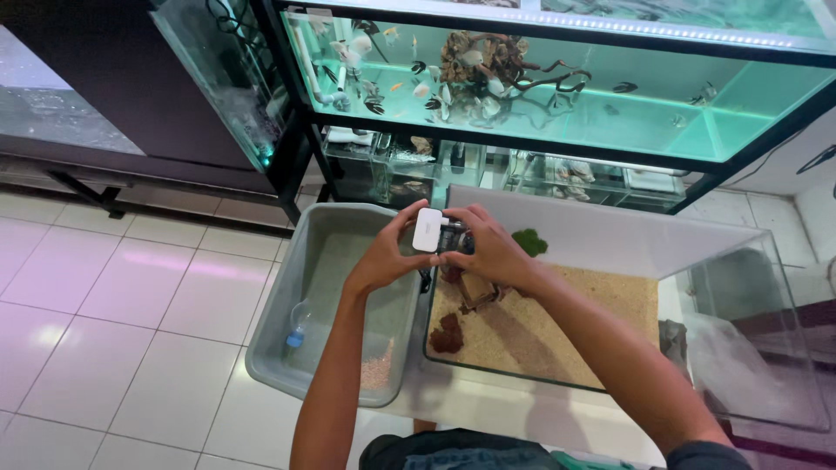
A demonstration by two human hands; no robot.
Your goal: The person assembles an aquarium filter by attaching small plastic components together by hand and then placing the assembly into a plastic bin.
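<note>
Holding a small white rectangular plastic device (428, 230), left hand (383, 257) and right hand (489, 248) both closed on it, above sand-floored glass tank (627, 248); grey plastic tub (322, 252) at 9 o'clock.

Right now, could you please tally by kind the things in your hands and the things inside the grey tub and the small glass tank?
White box-shaped device, held in both hands (left hand, right hand): 1
Plastic bottle with blue cap, in the grey tub: 1
Green moss clump, in the small glass tank: 1
Reddish-brown rock on the sand: 1
Driftwood piece: 1
Total: 5
</note>
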